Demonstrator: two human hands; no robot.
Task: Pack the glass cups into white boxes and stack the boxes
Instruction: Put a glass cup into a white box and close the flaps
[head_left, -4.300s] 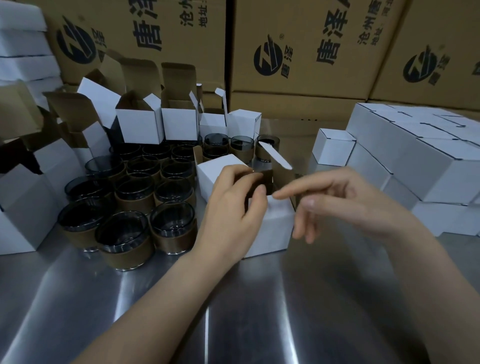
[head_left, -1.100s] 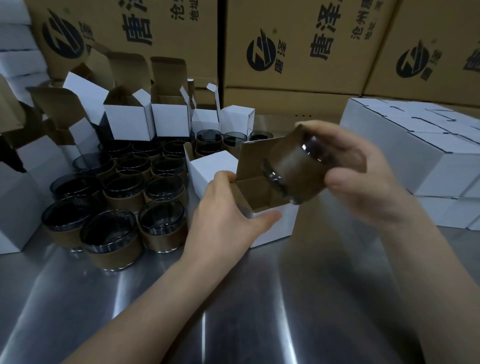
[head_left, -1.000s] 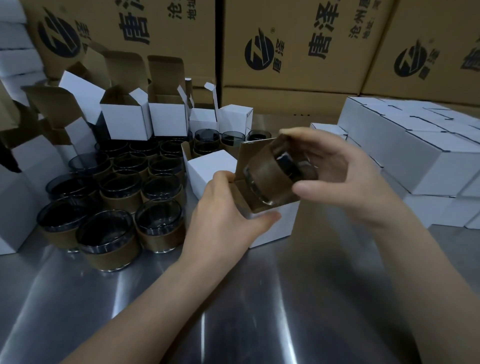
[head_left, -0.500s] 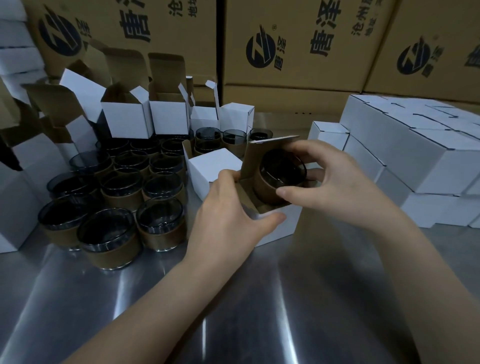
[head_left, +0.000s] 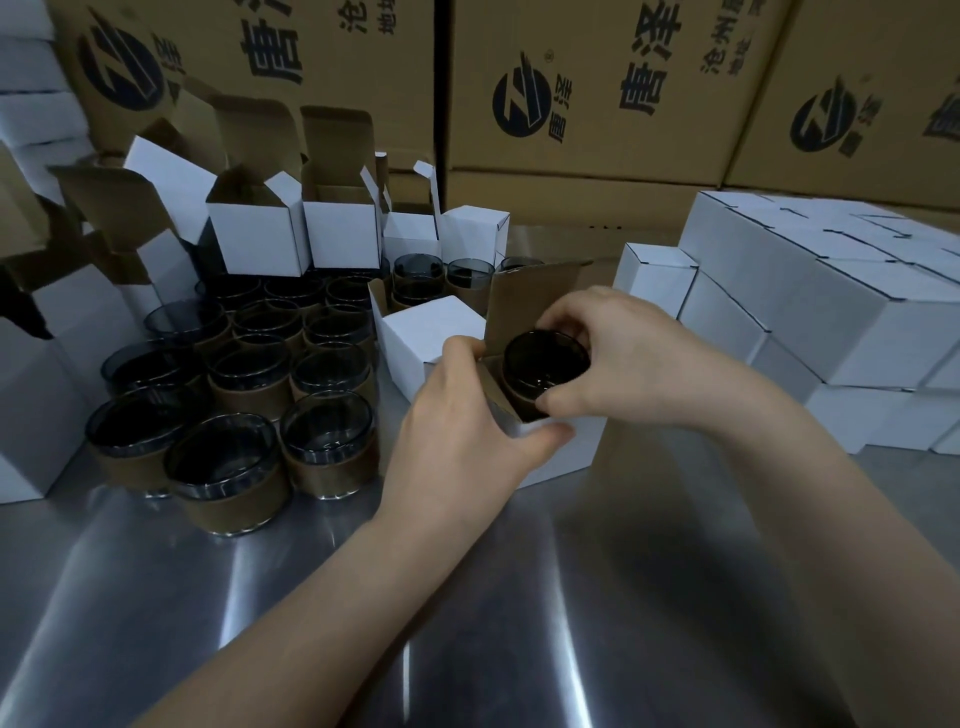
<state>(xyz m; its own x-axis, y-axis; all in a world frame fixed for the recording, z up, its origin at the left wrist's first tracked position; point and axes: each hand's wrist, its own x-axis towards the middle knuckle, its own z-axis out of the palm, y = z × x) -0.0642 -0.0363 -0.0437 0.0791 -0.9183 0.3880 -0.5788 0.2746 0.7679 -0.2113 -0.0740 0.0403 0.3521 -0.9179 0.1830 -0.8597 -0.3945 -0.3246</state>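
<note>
A dark glass cup (head_left: 543, 366) with a brown sleeve sits upright, partly sunk into an open white box (head_left: 563, 452) at the middle of the steel table. My right hand (head_left: 618, 358) grips the cup's rim from the right, fingers curled over it. My left hand (head_left: 462, 431) holds the box's near left corner, thumb along its front edge. The box's brown lid flap (head_left: 530, 296) stands up behind the cup. Several more sleeved glass cups (head_left: 228, 467) stand grouped on the left. Closed white boxes (head_left: 810, 322) are stacked on the right.
Open white boxes (head_left: 254, 239) with raised flaps stand behind and left of the cups. One closed white box (head_left: 431, 332) sits just left of the box I hold. Large brown printed cartons (head_left: 587, 88) wall the back. Bare steel tabletop (head_left: 467, 623) stretches toward me.
My right hand carried the cup from tilted above the box to upright and lowered it into the opening. My left hand stayed on the box.
</note>
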